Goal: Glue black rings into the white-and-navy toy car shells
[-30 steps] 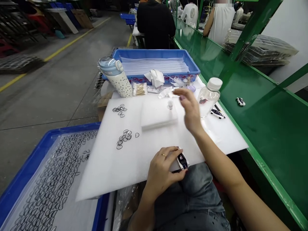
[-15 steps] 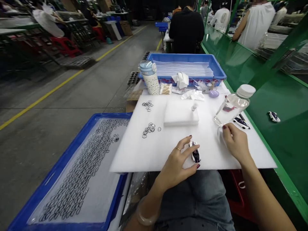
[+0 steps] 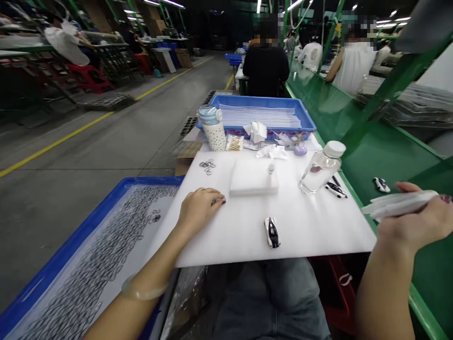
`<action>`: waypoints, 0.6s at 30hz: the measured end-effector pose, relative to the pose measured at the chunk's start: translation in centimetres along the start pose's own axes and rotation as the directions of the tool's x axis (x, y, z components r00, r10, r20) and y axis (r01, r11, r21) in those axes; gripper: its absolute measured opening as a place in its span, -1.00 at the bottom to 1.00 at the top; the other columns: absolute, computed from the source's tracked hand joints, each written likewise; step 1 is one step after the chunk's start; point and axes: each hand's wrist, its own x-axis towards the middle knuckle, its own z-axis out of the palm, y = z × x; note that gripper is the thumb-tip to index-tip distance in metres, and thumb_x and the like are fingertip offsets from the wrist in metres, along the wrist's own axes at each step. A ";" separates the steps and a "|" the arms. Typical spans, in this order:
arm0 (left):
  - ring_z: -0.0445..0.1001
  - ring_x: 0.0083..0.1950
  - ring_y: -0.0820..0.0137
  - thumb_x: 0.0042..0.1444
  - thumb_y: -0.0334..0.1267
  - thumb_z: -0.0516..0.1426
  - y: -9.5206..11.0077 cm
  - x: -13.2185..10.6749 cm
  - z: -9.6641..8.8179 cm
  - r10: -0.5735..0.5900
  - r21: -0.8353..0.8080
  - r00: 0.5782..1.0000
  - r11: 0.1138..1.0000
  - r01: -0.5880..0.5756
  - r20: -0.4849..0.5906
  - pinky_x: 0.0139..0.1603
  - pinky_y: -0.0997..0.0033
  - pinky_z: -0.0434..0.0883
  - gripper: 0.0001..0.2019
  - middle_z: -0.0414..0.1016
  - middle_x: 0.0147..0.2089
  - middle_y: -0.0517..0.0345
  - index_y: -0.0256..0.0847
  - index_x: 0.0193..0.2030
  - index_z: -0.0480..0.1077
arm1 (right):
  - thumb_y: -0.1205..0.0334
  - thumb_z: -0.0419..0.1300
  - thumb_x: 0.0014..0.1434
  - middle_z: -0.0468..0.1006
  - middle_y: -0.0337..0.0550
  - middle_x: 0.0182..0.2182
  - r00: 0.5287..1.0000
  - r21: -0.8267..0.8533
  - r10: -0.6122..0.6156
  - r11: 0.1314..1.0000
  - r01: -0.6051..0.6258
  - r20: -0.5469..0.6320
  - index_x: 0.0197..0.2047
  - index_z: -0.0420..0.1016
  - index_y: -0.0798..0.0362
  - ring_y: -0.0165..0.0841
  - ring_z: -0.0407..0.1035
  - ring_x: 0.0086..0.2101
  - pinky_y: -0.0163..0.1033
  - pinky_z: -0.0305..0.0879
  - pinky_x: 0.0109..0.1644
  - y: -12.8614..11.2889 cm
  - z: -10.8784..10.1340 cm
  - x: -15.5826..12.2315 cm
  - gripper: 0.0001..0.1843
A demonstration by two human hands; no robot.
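My left hand [image 3: 200, 207] rests on the white foam sheet [image 3: 311, 226], fingers curled down over a small pile of black rings that it hides; what the fingertips hold is not visible. My right hand [image 3: 417, 222] is raised at the right edge over the green bench, closed on a clear plastic bag [image 3: 399, 203]. A small white and dark toy car [image 3: 272, 232] lies free on the foam between the hands. A thicker foam block [image 3: 253, 179] with a tiny bottle [image 3: 271, 167] sits behind it.
A clear bottle [image 3: 320, 167] stands at the right, with another toy car [image 3: 336, 190] beside it and one [image 3: 381, 184] on the green bench [image 3: 389, 156]. A blue tray [image 3: 106, 208] of black rings lies left. A blue bin [image 3: 304, 118], dotted flask [image 3: 214, 128] and loose rings [image 3: 207, 165] sit behind. People work beyond.
My left hand let go of the toy car and moved left onto the pile of rings. My right hand lifted off the foam to the right, holding a clear bag.
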 end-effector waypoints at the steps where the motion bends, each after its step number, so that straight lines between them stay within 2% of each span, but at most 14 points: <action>1: 0.56 -0.02 0.06 0.20 -0.18 0.05 0.1 -0.2 0.2 0.014 -0.017 1.000 1.000 -0.015 -0.012 -0.02 0.11 0.44 -0.71 0.66 -0.05 0.06 -0.13 -0.21 0.62 | 0.07 0.17 0.09 0.26 -0.32 -0.67 0.999 0.039 -0.015 0.999 0.013 0.051 -0.50 0.17 -0.09 -0.37 0.20 -0.64 -0.16 0.20 -0.53 -0.8 1.0 0.4 -0.74; 2: 0.58 -0.05 0.09 0.19 -0.17 0.04 0.1 -0.4 0.2 0.029 -0.050 0.999 0.998 -0.031 -0.027 -0.04 0.13 0.45 -0.71 0.67 -0.09 0.06 -0.13 -0.23 0.61 | 0.04 0.19 0.10 0.15 -0.39 -0.70 0.992 0.039 -0.025 0.999 0.020 0.125 -0.50 0.16 -0.09 -0.42 0.10 -0.68 -0.22 0.12 -0.59 -1.4 2.0 0.6 -0.70; 4: 0.61 -0.12 0.15 0.18 -0.13 0.05 0.0 -0.9 0.3 0.056 -0.177 0.996 0.982 -0.067 -0.068 -0.09 0.20 0.48 -0.72 0.68 -0.16 0.09 -0.12 -0.27 0.59 | -0.02 0.22 0.13 0.14 -0.40 -0.68 0.948 -0.011 -0.081 0.996 0.089 0.308 -0.48 0.25 -0.06 -0.46 0.02 -0.69 -0.26 0.00 -0.63 -2.4 4.1 0.6 -0.69; 7: 0.62 -0.22 0.20 0.15 -0.03 0.11 -0.3 -1.9 0.1 0.043 -0.372 0.990 0.924 -0.091 -0.135 -0.19 0.28 0.51 -0.73 0.68 -0.26 0.17 -0.09 -0.29 0.58 | -0.07 0.22 0.18 0.29 -0.31 -0.60 0.817 -0.087 -0.167 0.963 0.256 0.552 -0.39 0.43 -0.04 -0.42 0.11 -0.62 -0.23 0.04 -0.55 -2.8 6.6 0.7 -0.71; 9: 0.62 -0.22 0.20 0.16 -0.03 0.12 -0.5 -2.8 0.0 0.040 -0.389 0.985 0.916 -0.102 -0.166 -0.20 0.29 0.52 -0.74 0.68 -0.25 0.17 -0.08 -0.26 0.59 | -0.10 0.18 0.22 0.35 -0.25 -0.55 0.765 -0.134 -0.207 0.924 0.357 0.610 -0.33 0.48 -0.05 -0.37 0.18 -0.57 -0.20 0.12 -0.48 -2.8 7.7 1.0 -0.70; 12: 0.62 -0.19 0.22 0.22 -0.16 0.05 -0.6 -3.8 -0.1 0.113 -0.293 0.977 0.942 -0.164 -0.183 -0.16 0.29 0.53 -0.72 0.65 -0.20 0.12 -0.09 -0.20 0.60 | -0.07 0.08 0.30 0.47 -0.11 -0.39 0.685 -0.176 -0.293 0.831 0.527 0.667 -0.25 0.51 -0.05 -0.27 0.35 -0.40 -0.12 0.30 -0.29 -2.2 8.5 1.6 -0.69; 14: 0.61 -0.19 0.24 0.24 -0.28 -0.02 -0.7 -4.1 -0.2 0.158 -0.172 0.975 0.968 -0.184 -0.156 -0.17 0.32 0.52 -0.67 0.61 -0.20 0.08 -0.11 -0.15 0.60 | -0.02 0.07 0.29 0.49 -0.02 -0.24 0.589 -0.175 -0.328 0.750 0.638 0.739 -0.17 0.51 -0.04 -0.19 0.41 -0.24 -0.05 0.33 -0.13 -1.1 8.7 1.7 -0.72; 16: 0.60 -0.18 0.24 0.24 -0.37 -0.06 -0.9 -4.1 -0.6 0.134 -0.011 0.983 0.991 -0.137 -0.126 -0.21 0.32 0.51 -0.63 0.59 -0.17 0.03 -0.15 -0.08 0.58 | -0.01 0.11 0.24 0.49 0.04 -0.13 0.501 -0.159 -0.323 0.694 0.703 0.803 -0.05 0.47 -0.03 -0.14 0.41 -0.14 -0.03 0.33 -0.08 0.4 8.7 1.6 -0.68; 18: 0.58 -0.17 0.17 0.27 -0.38 -0.08 -1.2 -4.0 -1.1 0.061 0.121 0.989 0.992 -0.044 -0.137 -0.21 0.26 0.50 -0.62 0.58 -0.13 -0.05 -0.22 -0.01 0.54 | -0.04 0.13 0.21 0.50 0.10 -0.09 0.474 -0.155 -0.314 0.679 0.718 0.823 0.04 0.41 -0.01 -0.11 0.42 -0.10 -0.04 0.32 -0.07 1.9 8.4 1.4 -0.59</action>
